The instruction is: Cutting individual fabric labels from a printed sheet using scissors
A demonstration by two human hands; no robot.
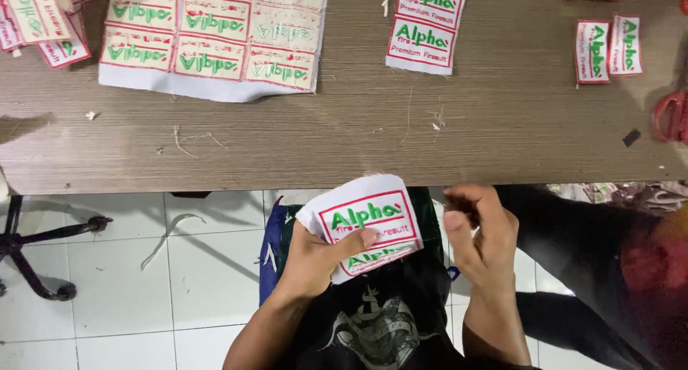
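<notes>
Head view, left hand grasping patch strip (thumb on top), right hand beside, clenched

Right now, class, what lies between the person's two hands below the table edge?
In the head view, nothing solid: the left hand holds a white embroidered patch piece, and only dark clothing shows before the right hand.

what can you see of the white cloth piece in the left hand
The cloth piece is a small white fabric strip with rough cut edges, carrying two embroidered patches, each a red-bordered rectangle with green and red lettering. It looks like stiff woven fabric, curling slightly at the top. It is held tilted below the table edge, over the person's lap. The left hand pinches its lower left side, thumb across the lower patch. The right hand is close beside it, not touching.
</notes>
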